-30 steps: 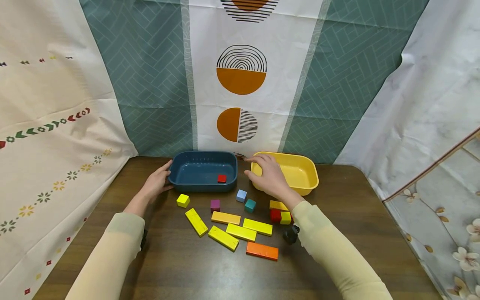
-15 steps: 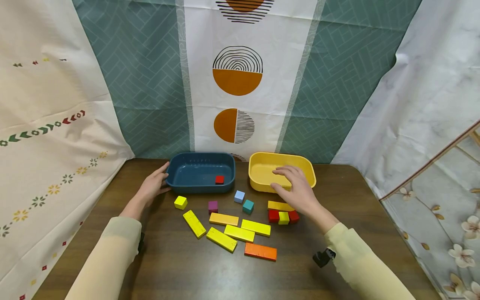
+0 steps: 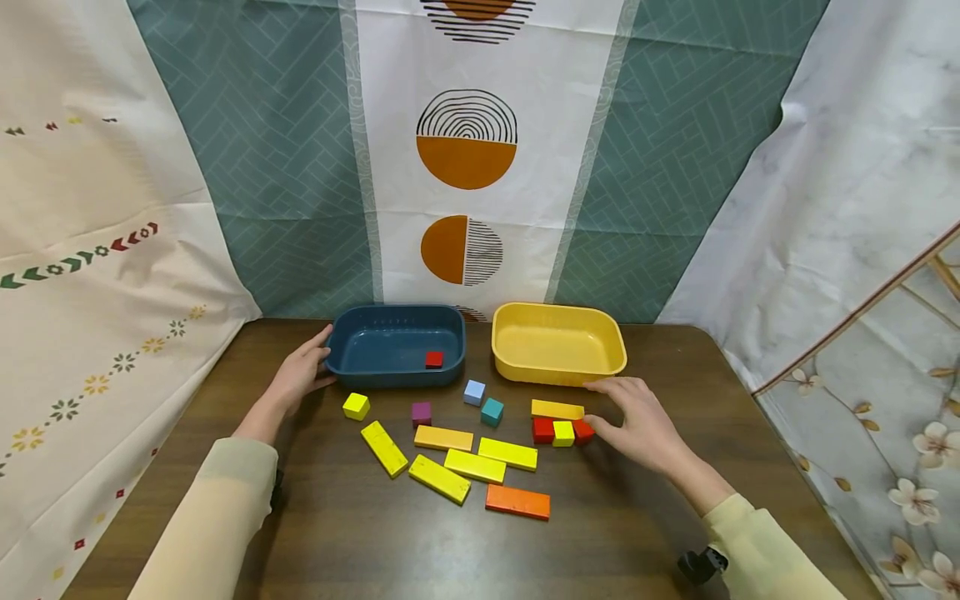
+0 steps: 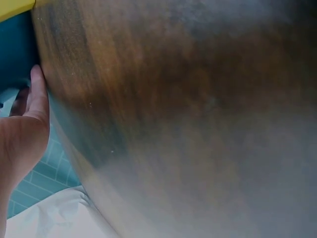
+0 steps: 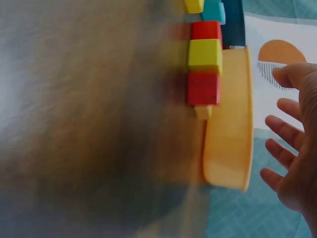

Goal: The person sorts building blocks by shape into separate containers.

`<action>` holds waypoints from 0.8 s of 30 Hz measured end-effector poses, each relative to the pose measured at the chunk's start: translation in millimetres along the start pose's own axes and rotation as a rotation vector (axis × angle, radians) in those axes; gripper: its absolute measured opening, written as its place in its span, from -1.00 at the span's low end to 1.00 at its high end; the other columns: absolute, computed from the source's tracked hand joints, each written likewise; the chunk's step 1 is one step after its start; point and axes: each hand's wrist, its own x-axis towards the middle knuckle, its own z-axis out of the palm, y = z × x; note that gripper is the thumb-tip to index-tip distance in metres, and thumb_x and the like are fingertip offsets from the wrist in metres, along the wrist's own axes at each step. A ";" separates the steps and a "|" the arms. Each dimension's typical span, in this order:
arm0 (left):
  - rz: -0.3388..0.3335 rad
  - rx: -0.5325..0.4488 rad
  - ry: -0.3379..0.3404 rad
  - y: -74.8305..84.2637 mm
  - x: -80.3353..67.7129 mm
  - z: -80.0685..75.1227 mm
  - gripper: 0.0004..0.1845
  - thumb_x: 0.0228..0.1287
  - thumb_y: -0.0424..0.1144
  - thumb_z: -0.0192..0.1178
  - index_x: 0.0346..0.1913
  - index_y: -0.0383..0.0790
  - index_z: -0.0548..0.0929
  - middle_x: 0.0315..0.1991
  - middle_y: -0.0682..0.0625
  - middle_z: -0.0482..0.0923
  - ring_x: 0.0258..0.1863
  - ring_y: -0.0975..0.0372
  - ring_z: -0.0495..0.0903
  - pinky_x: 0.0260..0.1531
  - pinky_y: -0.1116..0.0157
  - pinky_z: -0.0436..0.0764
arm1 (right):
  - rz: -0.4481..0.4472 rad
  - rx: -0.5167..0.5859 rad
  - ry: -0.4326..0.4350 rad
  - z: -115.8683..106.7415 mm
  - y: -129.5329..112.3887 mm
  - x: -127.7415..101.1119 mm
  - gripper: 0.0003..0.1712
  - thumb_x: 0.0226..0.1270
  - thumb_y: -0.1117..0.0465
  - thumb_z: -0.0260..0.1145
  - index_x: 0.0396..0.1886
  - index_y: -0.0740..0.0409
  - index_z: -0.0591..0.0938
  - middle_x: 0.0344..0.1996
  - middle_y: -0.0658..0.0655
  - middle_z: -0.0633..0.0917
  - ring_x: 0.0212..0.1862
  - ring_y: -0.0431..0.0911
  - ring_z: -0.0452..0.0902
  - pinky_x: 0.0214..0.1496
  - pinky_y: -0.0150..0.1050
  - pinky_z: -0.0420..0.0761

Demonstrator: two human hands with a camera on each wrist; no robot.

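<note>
- Since the frame half a second ago, the right hand has come away from over the yellow tray to the side of the right-end red cube; the left hand stays at the blue tray.
- The right-end red cube sits on the table in front of the yellow tray, close against the yellow cube, with the left-end red cube beyond that.
- The right hand is spread and appears to hold nothing; the thumb points at the right-end red cube, but whether it touches I cannot tell.
- The left hand lies against the blue tray's left end, fingers mostly straight; how firmly it presses, I cannot tell.
- A careless pinch could shove the yellow cube along too, because the cubes sit so close; long fingertips could nudge the amber bar just behind. A push from the left hand could slide the blue tray.
- The cubes look painted, matt and sharp-edged; the bars are flat and oblong, the orange bar slightly glossy. Both trays look like smooth plastic, round-cornered. The table shows dark wood grain; behind hangs a creased, printed curtain.
</note>
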 end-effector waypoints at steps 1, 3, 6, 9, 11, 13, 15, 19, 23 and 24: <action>-0.001 -0.001 0.002 0.2 -0.2 0.0 -0.40 0.69 -0.16 -0.31 0.67 0.12 -0.11 0.65 -0.20 -0.23 0.48 -0.18 0.19 0.32 -0.15 0.34 | 0.003 -0.013 -0.014 1.2 2.3 -2.9 -0.42 0.27 0.03 0.51 0.26 0.07 0.64 0.18 0.10 0.64 0.27 0.12 0.37 0.30 0.23 0.40; -0.003 -0.004 0.004 1.6 -1.2 0.3 -0.40 0.69 -0.17 -0.31 0.67 0.11 -0.11 0.65 -0.20 -0.23 0.49 -0.19 0.18 0.33 -0.15 0.34 | 0.004 -0.032 -0.040 3.6 6.1 -7.7 -0.41 0.25 0.04 0.52 0.26 0.06 0.65 0.16 0.10 0.65 0.26 0.13 0.38 0.28 0.24 0.41; -0.013 -0.025 -0.001 8.1 -4.9 1.7 -0.39 0.69 -0.22 -0.31 0.67 0.07 -0.12 0.65 -0.22 -0.26 0.49 -0.21 0.15 0.34 -0.18 0.30 | 0.016 -0.050 -0.080 7.0 10.1 -12.4 -0.41 0.23 0.04 0.54 0.25 0.06 0.66 0.14 0.10 0.66 0.23 0.13 0.40 0.27 0.24 0.41; -0.023 -0.043 -0.009 18.2 -11.4 3.8 -0.38 0.67 -0.26 -0.31 0.67 0.00 -0.12 0.64 -0.24 -0.28 0.49 -0.23 0.13 0.35 -0.20 0.26 | 0.021 -0.053 -0.109 10.8 13.5 -13.8 -0.43 0.22 0.06 0.54 0.23 0.06 0.67 0.12 0.08 0.67 0.22 0.12 0.41 0.27 0.24 0.40; -0.027 -0.045 -0.014 23.2 -15.0 4.7 -0.37 0.66 -0.28 -0.30 0.67 -0.04 -0.13 0.64 -0.26 -0.28 0.49 -0.24 0.12 0.35 -0.20 0.25 | 0.021 -0.054 -0.126 13.2 15.6 -13.9 -0.43 0.22 0.05 0.54 0.22 0.06 0.68 0.11 0.07 0.67 0.21 0.11 0.41 0.27 0.23 0.40; -0.026 -0.040 -0.019 26.0 -17.4 5.2 -0.37 0.66 -0.28 -0.30 0.67 -0.05 -0.13 0.64 -0.26 -0.28 0.49 -0.24 0.12 0.35 -0.20 0.26 | 0.023 -0.052 -0.138 15.0 17.1 -13.8 -0.44 0.21 0.06 0.55 0.21 0.05 0.68 0.11 0.06 0.67 0.22 0.11 0.41 0.28 0.23 0.39; -0.024 -0.035 -0.021 27.3 -18.6 5.5 -0.37 0.66 -0.29 -0.30 0.67 -0.05 -0.13 0.64 -0.25 -0.28 0.50 -0.24 0.12 0.35 -0.20 0.26 | 0.025 -0.052 -0.147 16.8 18.8 -13.3 -0.44 0.21 0.06 0.55 0.21 0.06 0.68 0.11 0.06 0.66 0.21 0.11 0.41 0.28 0.22 0.39; -0.025 -0.038 -0.019 27.9 -18.5 6.0 -0.37 0.65 -0.29 -0.31 0.67 -0.05 -0.13 0.64 -0.24 -0.28 0.49 -0.25 0.12 0.35 -0.21 0.27 | 0.023 -0.064 -0.156 20.1 21.6 -12.6 -0.45 0.21 0.05 0.55 0.20 0.05 0.68 0.11 0.06 0.66 0.21 0.11 0.41 0.27 0.22 0.40; -0.030 -0.047 -0.017 27.6 -17.5 6.4 -0.37 0.65 -0.30 -0.32 0.67 -0.05 -0.13 0.64 -0.24 -0.27 0.49 -0.25 0.12 0.35 -0.21 0.26 | 0.017 -0.066 -0.156 22.7 23.7 -11.4 -0.47 0.20 0.05 0.55 0.16 0.04 0.69 0.10 0.07 0.66 0.20 0.11 0.41 0.27 0.21 0.40; -0.029 -0.047 -0.018 27.6 -17.3 6.6 -0.37 0.65 -0.30 -0.32 0.67 -0.05 -0.13 0.64 -0.24 -0.28 0.49 -0.26 0.12 0.35 -0.21 0.26 | 0.017 -0.065 -0.155 23.2 24.0 -11.0 -0.48 0.20 0.05 0.56 0.16 0.04 0.70 0.10 0.07 0.66 0.20 0.11 0.41 0.27 0.20 0.40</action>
